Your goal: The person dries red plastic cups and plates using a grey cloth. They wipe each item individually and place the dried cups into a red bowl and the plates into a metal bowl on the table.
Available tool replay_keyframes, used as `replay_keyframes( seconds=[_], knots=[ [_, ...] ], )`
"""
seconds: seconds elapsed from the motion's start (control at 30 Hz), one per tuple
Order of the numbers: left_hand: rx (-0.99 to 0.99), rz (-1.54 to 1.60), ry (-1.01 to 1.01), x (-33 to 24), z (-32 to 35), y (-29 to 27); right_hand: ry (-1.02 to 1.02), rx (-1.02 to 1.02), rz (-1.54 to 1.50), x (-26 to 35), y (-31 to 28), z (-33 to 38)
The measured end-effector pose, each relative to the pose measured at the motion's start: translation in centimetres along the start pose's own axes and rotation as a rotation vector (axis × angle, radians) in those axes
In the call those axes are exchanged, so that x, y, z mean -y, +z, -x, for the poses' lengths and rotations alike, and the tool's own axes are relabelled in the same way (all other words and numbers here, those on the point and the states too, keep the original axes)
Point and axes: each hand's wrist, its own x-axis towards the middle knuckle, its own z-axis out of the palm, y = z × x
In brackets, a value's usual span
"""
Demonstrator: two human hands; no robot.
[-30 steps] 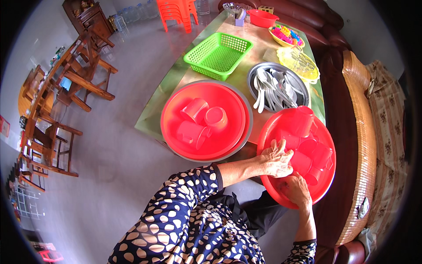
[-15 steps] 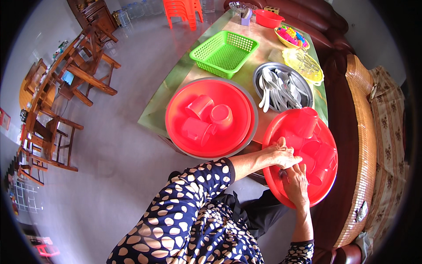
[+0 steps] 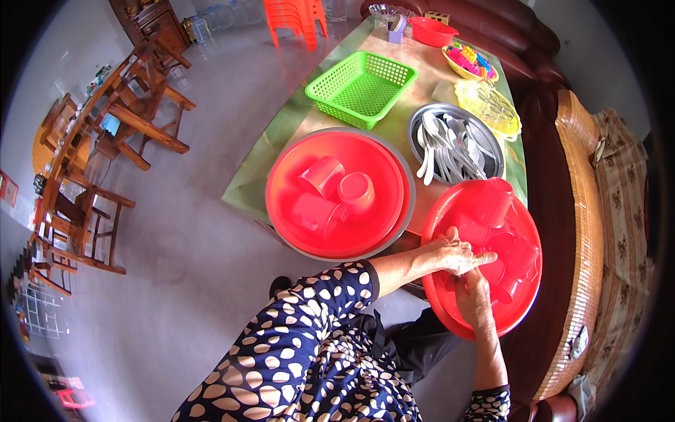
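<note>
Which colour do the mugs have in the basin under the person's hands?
The mugs are red, like the basin around them; the head view shows this best.

A green slatted basket (image 3: 362, 91) sits on the marbled table (image 3: 260, 165). Right of this basket and a little nearer, a metal bowl (image 3: 472, 117) holds pale spoons (image 3: 450, 151); farther right is a yellow openwork basket (image 3: 510, 125). Beyond the green basket, to its right, stand a yellow bowl (image 3: 457, 69) of bright plastic pieces (image 3: 471, 60) and a small red basin (image 3: 430, 32), with a purple holder (image 3: 396, 32) beside the basin. Past its far left corner are stacked orange stools (image 3: 292, 17), then clear bottles (image 3: 200, 29) and a wooden cabinet (image 3: 158, 24). Wooden chairs (image 3: 144, 126) stand well to its left; a dark red sofa (image 3: 485, 27) lies beyond and to its right.
</note>
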Motion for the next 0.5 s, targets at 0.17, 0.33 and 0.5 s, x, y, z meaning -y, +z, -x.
replay_keyframes(
  seconds=[0.17,0.33,0.5],
  knots=[
    [-0.020,0.053,-0.131,0.2,0.0,0.0,-0.029,0.283,0.811,1.0,0.3,-1.7],
    [-0.004,-0.095,0.012,-0.7,0.3,-0.4,-0.070,0.190,0.806,0.6,-0.5,-0.4],
    [-0.050,-0.049,-0.097,-0.3,0.6,-0.5,-0.040,0.128,0.237,2.1,-2.3,0.2]
  ],
)
